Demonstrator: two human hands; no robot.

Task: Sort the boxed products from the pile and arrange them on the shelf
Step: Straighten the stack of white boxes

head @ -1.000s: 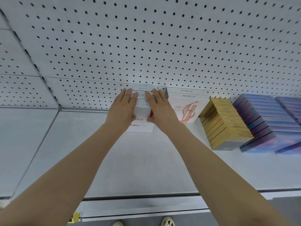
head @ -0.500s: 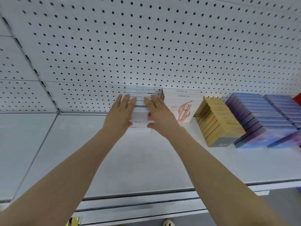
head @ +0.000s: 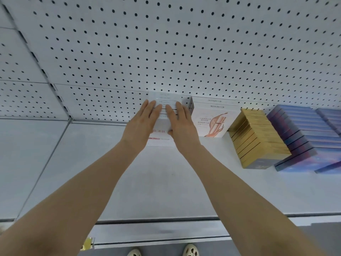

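A stack of white boxes with red print (head: 163,100) stands at the back of the grey shelf (head: 156,182), against the pegboard wall. My left hand (head: 141,122) lies flat on the stack's left side, fingers straight. My right hand (head: 181,122) lies flat on its right side, fingers straight, thumb at the front face. Both hands cover most of the stack; only its top edges and lower front label show.
Right of the stack stand white boxes with a peach design (head: 212,119), then a gold stack (head: 258,139) and blue-purple stacks (head: 304,135). The pegboard (head: 166,43) rises behind. The shelf's front edge (head: 156,222) runs below; my shoes (head: 191,250) show underneath.
Both hands stayed flat on the white stack. The view shifted slightly, and the hands now sit closer together over the stack's front.
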